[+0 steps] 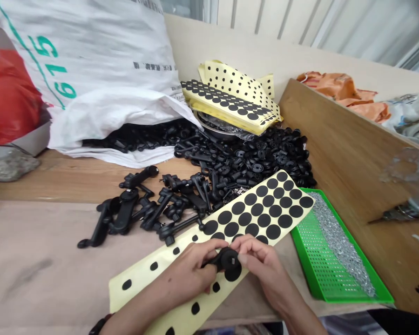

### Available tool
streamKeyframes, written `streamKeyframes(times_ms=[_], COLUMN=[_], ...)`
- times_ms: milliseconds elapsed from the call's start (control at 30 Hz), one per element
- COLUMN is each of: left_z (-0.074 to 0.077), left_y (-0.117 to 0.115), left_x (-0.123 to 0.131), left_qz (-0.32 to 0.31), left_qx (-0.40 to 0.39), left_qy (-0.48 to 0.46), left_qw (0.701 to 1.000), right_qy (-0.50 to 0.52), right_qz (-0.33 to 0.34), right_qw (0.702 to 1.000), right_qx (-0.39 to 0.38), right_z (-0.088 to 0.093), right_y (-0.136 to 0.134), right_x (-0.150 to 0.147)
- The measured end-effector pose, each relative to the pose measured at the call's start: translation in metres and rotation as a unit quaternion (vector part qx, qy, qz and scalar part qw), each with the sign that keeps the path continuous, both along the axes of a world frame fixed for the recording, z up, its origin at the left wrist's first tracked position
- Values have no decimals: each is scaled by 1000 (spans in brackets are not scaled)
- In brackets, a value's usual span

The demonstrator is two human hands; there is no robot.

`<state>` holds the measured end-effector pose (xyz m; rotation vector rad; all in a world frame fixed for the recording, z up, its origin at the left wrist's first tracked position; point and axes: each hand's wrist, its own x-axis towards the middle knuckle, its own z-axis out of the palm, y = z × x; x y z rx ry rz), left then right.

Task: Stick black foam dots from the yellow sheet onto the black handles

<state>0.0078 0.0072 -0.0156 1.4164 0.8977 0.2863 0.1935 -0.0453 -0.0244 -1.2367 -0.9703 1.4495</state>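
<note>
My left hand (pixel 192 267) is closed around a black plastic crank handle (pixel 227 258), its round end turned upward with a small pale metal-looking spot in the middle. The thumb and fingertips of my right hand (pixel 260 258) pinch at the right edge of that round end; whether a sticker is between them I cannot tell. Under both hands lies a yellow sheet of round black stickers (pixel 143 279). Full discs fill its far part, while small black dots mark the nearer part. One disc (pixel 233 273) shows just below the handle.
Several black crank handles (pixel 125 211) lie left of the sheet, before a heap of black parts (pixel 258 156). A white sack (pixel 101 60) spills more. Stacked sticker sheets (pixel 230 104) sit behind. At right are a green tray (pixel 307 265) of small metal pieces and a wooden board (pixel 352 163).
</note>
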Motion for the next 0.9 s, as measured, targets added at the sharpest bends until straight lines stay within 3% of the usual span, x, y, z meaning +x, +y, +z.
streamKeyframes(times_ms=[667,900], left_z=[14,5], left_y=[0,-4], left_x=[-1,1], left_qz=[-14,-3], left_qx=[14,37], left_qy=[4,7], left_qw=[1000,999], right_qy=[-17,-29], right_qz=[1,8], right_qw=[1000,999], right_qx=[7,15], right_z=[0,1], right_y=[1,0], right_x=[0,1])
